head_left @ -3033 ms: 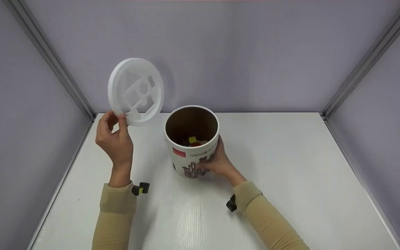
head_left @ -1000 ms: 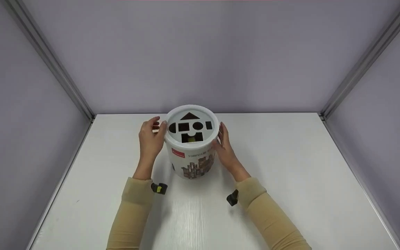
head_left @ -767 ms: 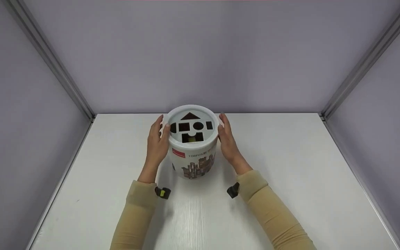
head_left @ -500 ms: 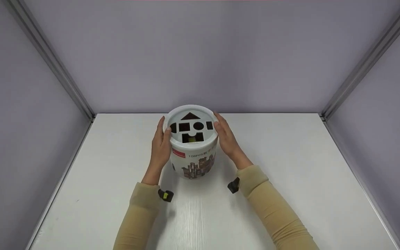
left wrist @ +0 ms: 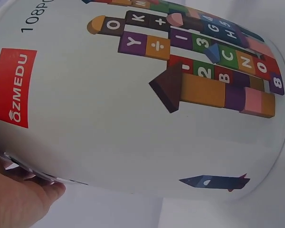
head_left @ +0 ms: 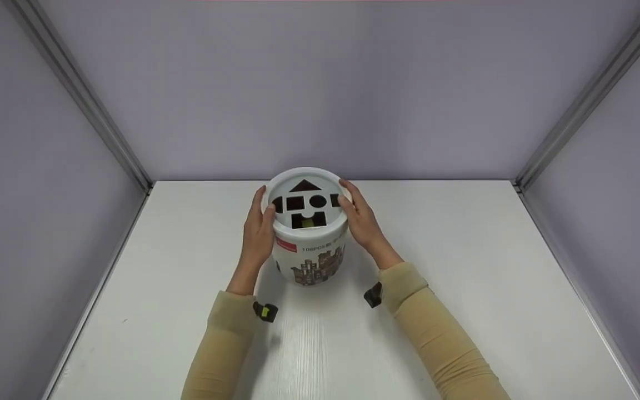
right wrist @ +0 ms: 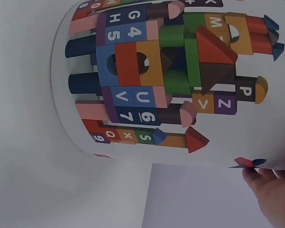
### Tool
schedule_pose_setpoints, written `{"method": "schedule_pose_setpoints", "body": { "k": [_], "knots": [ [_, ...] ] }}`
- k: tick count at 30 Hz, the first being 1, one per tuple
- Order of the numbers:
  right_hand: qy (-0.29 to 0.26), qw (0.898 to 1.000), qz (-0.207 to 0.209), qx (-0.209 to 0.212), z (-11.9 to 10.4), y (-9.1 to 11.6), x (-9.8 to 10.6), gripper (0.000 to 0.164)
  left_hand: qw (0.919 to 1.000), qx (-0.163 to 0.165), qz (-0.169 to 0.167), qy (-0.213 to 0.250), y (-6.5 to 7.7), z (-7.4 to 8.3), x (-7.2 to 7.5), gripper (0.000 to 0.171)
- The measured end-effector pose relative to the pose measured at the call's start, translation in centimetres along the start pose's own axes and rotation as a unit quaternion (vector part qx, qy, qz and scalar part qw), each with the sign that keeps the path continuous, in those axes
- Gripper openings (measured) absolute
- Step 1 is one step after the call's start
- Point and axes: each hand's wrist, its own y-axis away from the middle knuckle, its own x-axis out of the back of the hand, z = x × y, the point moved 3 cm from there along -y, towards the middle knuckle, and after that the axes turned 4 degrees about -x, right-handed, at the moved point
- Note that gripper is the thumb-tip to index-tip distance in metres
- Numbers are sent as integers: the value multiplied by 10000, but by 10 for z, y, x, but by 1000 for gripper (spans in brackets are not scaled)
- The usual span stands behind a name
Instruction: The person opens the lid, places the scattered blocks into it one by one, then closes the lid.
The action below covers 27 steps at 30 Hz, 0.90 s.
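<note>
A white bucket [head_left: 292,264] printed with coloured toy blocks stands upright on the table in the head view. Its white lid [head_left: 328,185], cut with several shaped holes, lies on top. Through the front hole a bit of a yellow block [head_left: 308,223] shows. My left hand [head_left: 257,233] grips the lid's left edge, thumb on the rim. On the opposite side my right hand [head_left: 366,226] holds the lid's right edge, its thumb reaching over the rim. Both wrist views show fingers against the bucket's upper side; how firmly the lid sits cannot be told.
The white table [head_left: 464,266] reaches back to a pale wall [head_left: 320,83]. Side panels with grey metal corner posts [head_left: 84,94] enclose it left and right. A small black device [head_left: 265,311] is on the left cuff, another [head_left: 373,295] on the right.
The lid, earlier held up at the left by my left hand, now covers the bucket. My right hand has gone from the bucket's side up to the lid's edge; my left grips opposite.
</note>
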Motion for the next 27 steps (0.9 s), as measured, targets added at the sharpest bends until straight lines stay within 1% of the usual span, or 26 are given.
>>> {"method": "schedule_pose_setpoints", "body": {
  "k": [5, 10, 11, 15, 18, 23, 27],
  "knots": [
    [-12, 10000, -50, 70, 2, 0, -1, 58, 9988, 21, -316, 363, 3, -7, 1, 65],
    [-272, 9991, -299, 157, 8, 0, -2, 60, 9961, -135, -598, 642, 4, -10, 1, 79],
    [-324, 9987, -361, 151, 10, 0, -1, 61, 9953, -182, -647, 701, 5, -9, 1, 81],
    [-450, 9974, -544, 119, 14, 1, 0, 62, 9929, -202, -825, 835, 8, 8, 3, 85],
    [-428, 9973, -573, 148, 13, 2, -1, 63, 9930, -99, -893, 771, 10, 21, 5, 85],
    [-286, 9983, -470, 164, 14, 1, 1, 62, 9937, 66, -889, 682, 11, 24, 4, 84],
    [-226, 9987, -422, 164, 15, 2, 5, 61, 9934, 29, -946, 642, 10, 25, 2, 84]
  ]
}}
